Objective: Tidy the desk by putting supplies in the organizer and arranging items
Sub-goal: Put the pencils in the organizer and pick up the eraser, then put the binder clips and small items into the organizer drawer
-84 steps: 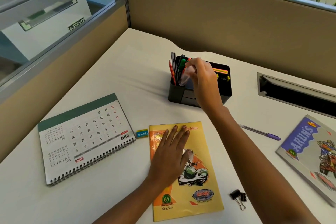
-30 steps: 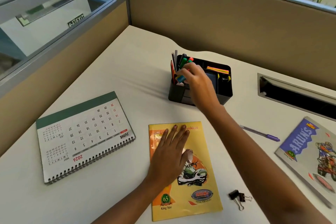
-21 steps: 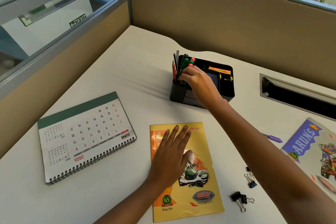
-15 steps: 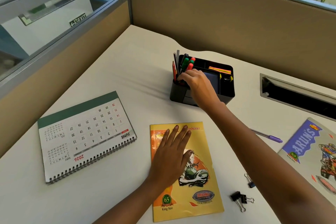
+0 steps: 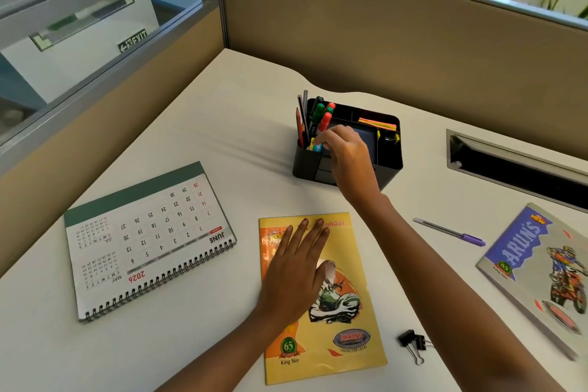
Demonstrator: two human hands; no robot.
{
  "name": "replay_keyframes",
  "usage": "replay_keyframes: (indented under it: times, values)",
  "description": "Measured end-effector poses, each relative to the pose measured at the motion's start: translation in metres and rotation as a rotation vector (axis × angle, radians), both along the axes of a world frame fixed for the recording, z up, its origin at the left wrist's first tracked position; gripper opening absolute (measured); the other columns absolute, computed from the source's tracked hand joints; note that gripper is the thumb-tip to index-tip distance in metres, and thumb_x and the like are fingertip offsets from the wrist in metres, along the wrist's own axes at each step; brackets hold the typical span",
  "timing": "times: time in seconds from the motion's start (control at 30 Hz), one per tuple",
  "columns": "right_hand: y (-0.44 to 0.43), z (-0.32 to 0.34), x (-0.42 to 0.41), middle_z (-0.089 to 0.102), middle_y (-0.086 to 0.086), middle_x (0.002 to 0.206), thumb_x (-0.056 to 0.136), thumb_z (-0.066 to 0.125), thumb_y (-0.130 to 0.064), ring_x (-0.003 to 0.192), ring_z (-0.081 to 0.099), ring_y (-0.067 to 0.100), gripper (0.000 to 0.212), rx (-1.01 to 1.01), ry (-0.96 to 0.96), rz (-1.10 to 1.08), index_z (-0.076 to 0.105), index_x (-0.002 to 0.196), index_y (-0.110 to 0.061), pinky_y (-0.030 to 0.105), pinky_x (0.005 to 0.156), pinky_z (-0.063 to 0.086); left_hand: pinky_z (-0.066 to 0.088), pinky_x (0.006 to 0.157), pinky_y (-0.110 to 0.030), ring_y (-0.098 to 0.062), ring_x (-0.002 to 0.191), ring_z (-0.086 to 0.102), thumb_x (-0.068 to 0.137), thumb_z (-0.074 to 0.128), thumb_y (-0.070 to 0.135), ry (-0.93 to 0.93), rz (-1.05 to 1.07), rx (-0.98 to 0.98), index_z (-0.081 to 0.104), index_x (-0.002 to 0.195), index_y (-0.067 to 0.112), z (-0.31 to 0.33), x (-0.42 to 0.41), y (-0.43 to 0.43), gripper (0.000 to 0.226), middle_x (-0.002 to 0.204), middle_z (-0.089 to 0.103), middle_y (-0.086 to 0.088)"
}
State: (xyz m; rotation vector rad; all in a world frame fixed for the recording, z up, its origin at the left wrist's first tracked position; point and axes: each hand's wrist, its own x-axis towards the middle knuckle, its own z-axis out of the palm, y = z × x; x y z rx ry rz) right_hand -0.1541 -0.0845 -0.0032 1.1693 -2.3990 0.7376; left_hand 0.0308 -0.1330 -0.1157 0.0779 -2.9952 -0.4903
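Observation:
The black desk organizer (image 5: 390, 165) stands at mid-desk with several markers and pencils (image 5: 318, 114) upright in its left compartment and bright sticky notes (image 5: 378, 124) at the back. My right hand (image 5: 348, 156) reaches over its front-left corner, fingertips pinched on a small blue and yellow eraser (image 5: 315, 146) at the compartment's rim. My left hand (image 5: 297, 270) lies flat, fingers spread, on a yellow notebook (image 5: 337, 337) near the front of the desk.
A spiral desk calendar (image 5: 149, 239) lies flat at the left. A purple pen (image 5: 451, 232) and a blue-covered notebook (image 5: 541, 264) lie at the right, black binder clips (image 5: 412, 342) near the front. A cable slot (image 5: 515, 165) opens at the back right; partition walls close the desk's back and left.
The eraser that lay beside the calendar is gone from the desk. My right hand carried it down to the organizer's front-left compartment. My left hand stayed on the yellow notebook.

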Motion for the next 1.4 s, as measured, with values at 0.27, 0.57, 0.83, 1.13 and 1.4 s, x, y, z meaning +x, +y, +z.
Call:
replay_keyframes:
  times: [0.27,0.57,0.83,1.13,1.4]
  values:
    - [0.042,0.004,0.049,0.066,0.012,0.094,0.087,0.060,0.000,0.088,0.062,0.021,0.012,-0.172,-0.048,-0.094,0.068,0.096,-0.002,0.020,0.073,0.052,0.009,0.120,-0.040,-0.014,0.146,0.003,0.099,0.021,0.047,-0.015,-0.015,-0.005,0.013,0.150,0.024,-0.003,-0.002,-0.002,0.057,0.158,0.010,0.006]
    - [0.124,-0.031,0.141,0.067,0.008,0.092,0.080,0.066,0.008,0.084,0.062,0.017,0.019,-0.194,-0.188,-0.287,0.069,0.093,-0.006,0.021,0.071,0.052,0.003,0.118,-0.037,-0.017,0.146,0.009,0.099,0.022,0.045,0.022,-0.034,-0.038,0.019,0.149,0.022,-0.001,-0.002,-0.003,0.056,0.157,0.018,0.003]
    - [0.182,-0.068,0.201,0.065,0.003,0.094,0.076,0.062,0.018,0.085,0.062,0.017,0.032,-0.170,-0.291,-0.497,0.068,0.093,-0.009,0.019,0.070,0.052,0.003,0.117,-0.035,-0.018,0.145,0.012,0.097,0.015,0.050,0.018,-0.152,-0.058,0.022,0.148,0.020,0.003,0.011,-0.015,0.060,0.155,0.020,0.003]
    - [0.213,-0.081,0.230,0.060,0.004,0.124,0.077,0.064,0.013,0.117,0.052,0.019,0.057,-0.101,-0.459,-0.579,0.060,0.127,-0.015,0.019,0.095,0.037,0.030,0.112,-0.038,-0.030,0.129,0.045,0.075,0.064,-0.014,0.281,-0.101,-0.047,0.058,0.123,0.002,0.007,0.043,-0.012,0.050,0.134,0.054,-0.014]
    - [0.209,-0.079,0.245,0.060,-0.003,0.093,0.074,0.061,0.010,0.091,0.050,0.017,0.035,-0.023,-0.422,-0.618,0.067,0.096,-0.016,0.031,0.066,0.051,0.034,0.105,-0.021,-0.017,0.118,0.051,0.090,0.054,0.001,0.265,-0.069,0.318,0.066,0.109,0.008,0.025,0.066,0.045,0.024,0.124,0.060,-0.005]
